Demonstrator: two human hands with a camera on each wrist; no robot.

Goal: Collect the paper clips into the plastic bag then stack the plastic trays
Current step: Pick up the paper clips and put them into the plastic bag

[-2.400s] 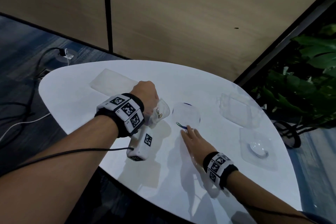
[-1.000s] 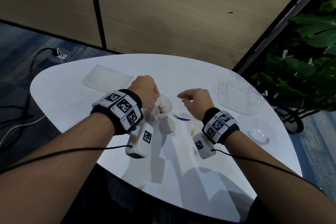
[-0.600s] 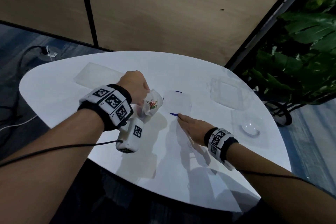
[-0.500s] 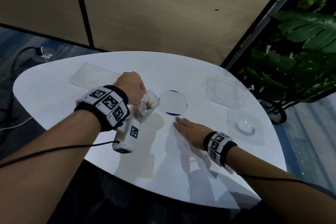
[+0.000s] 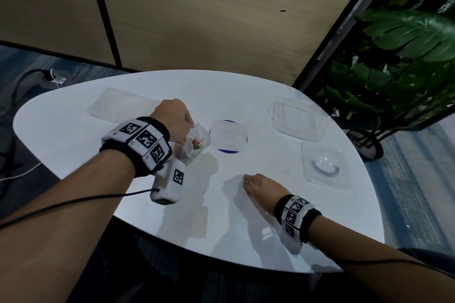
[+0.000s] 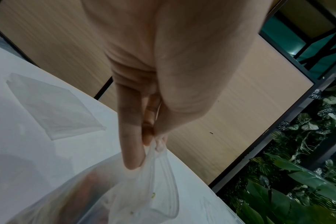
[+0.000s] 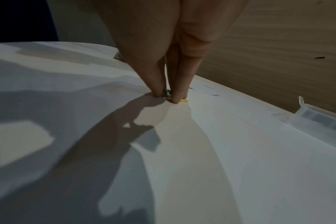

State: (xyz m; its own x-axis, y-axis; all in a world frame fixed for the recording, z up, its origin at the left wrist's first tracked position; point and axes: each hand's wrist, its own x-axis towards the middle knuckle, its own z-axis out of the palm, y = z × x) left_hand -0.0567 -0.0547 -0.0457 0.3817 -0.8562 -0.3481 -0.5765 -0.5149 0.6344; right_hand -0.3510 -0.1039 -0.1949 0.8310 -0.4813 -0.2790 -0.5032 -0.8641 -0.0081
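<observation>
My left hand (image 5: 173,120) pinches the rim of a clear plastic bag (image 5: 195,145) above the white table (image 5: 73,135); coloured paper clips show through the bag. The left wrist view shows thumb and fingers pinching the bag's mouth (image 6: 155,174). My right hand (image 5: 253,184) is down on the table near the front, fingertips pinching paper clips (image 5: 247,180). In the right wrist view, thumb and finger close on a yellow paper clip (image 7: 183,101) against the tabletop. A round clear tray (image 5: 229,136) with a blue edge lies beside the bag. Two square clear trays (image 5: 296,118) (image 5: 325,165) lie on the right.
A flat clear sheet or tray (image 5: 118,108) lies at the table's far left. A leafy plant (image 5: 398,56) stands to the right of the table. Wooden wall panels rise behind it. Cables and a floor socket (image 5: 53,77) are on the carpet to the left.
My right hand has moved from the round tray's front edge back toward the table's near side and now pinches clips there. The left hand keeps holding the bag.
</observation>
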